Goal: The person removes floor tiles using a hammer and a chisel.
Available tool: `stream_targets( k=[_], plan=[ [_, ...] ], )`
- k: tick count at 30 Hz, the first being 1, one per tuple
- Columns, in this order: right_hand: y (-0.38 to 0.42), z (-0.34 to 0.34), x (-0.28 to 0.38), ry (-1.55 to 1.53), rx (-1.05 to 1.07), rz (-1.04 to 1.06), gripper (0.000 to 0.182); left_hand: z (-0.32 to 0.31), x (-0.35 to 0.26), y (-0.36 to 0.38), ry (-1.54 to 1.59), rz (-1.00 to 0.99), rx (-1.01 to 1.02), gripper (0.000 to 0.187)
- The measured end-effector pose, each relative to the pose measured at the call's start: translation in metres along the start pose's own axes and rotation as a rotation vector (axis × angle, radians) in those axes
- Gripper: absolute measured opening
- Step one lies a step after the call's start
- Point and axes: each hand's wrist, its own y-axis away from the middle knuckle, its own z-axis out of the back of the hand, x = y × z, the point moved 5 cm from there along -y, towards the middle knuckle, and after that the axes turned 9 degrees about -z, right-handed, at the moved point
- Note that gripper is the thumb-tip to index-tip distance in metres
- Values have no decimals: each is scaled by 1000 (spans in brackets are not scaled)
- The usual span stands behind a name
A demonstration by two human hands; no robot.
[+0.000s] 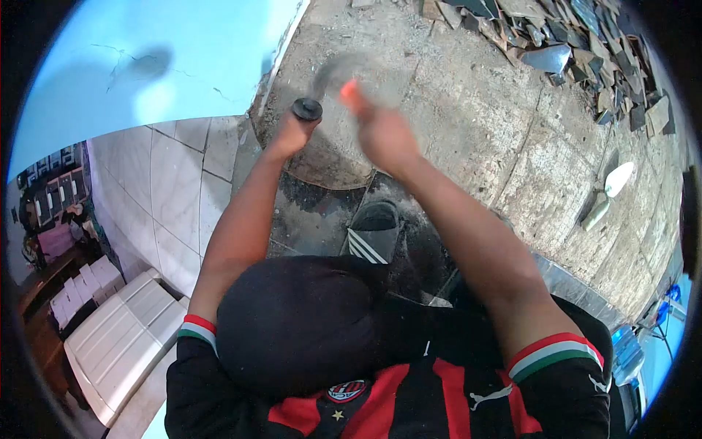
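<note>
My left hand (291,137) is closed around a chisel, whose round black top (307,109) points up toward me; its lower end is hidden. To the right, my right hand (389,140) grips the orange handle (352,95) of a hammer. Motion smears both that hand and the hammer, and the head shows only as a grey blur close to the chisel's top. Below both hands lies the rough, dusty floor (453,110), bare of tile in this part.
Broken tile pieces (578,55) are heaped at the upper right. A trowel (619,178) lies on the floor at right. A striped slide sandal (374,238) shows below my hands. The blue wall (197,51) rises close by on the left, above white wall tiles (175,168).
</note>
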Motion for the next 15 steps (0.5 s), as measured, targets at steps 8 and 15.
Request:
stream_targets(
  k=[8, 15],
  plan=[
    [-9, 17, -20, 82, 126, -169, 52, 3, 2, -3, -170, -22, -29, 27],
    [-32, 53, -19, 79, -116, -147, 49, 79, -16, 18, 281, 190, -378, 19]
  ],
)
